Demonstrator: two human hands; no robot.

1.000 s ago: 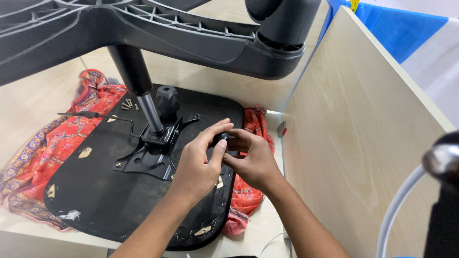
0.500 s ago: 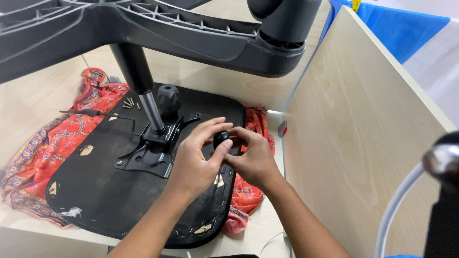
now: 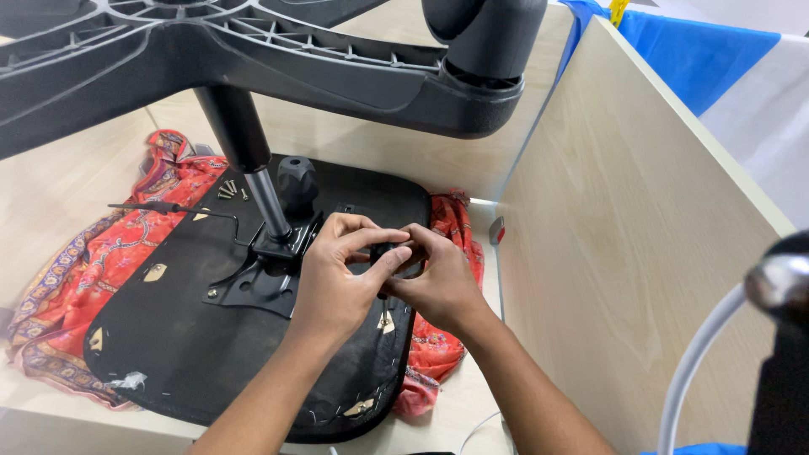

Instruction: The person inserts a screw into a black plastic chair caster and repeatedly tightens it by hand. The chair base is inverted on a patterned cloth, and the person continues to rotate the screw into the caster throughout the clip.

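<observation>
- Compared with the earlier frames, both hands are sitting slightly lower and nearer the frame centre, still pinching the same part.
- The left hand (image 3: pixel 337 274) is curling its fingers (image 3: pixel 389 263) narrowly around a small black knob-like part (image 3: pixel 389 253) at centre frame.
- The right hand (image 3: pixel 438 282) is gripping that part from the other side, its fingers closed on it.
- The part is hovering just above the upturned black fabric chair seat (image 3: pixel 168 354), beside the grey metal gas-lift column (image 3: pixel 253 164).
- The seat is lying on a red patterned cloth (image 3: pixel 101 253) on the pale wooden table (image 3: pixel 67 168).
- Loose silver screws (image 3: pixel 229 192) are lying at the seat's upper left edge.
</observation>
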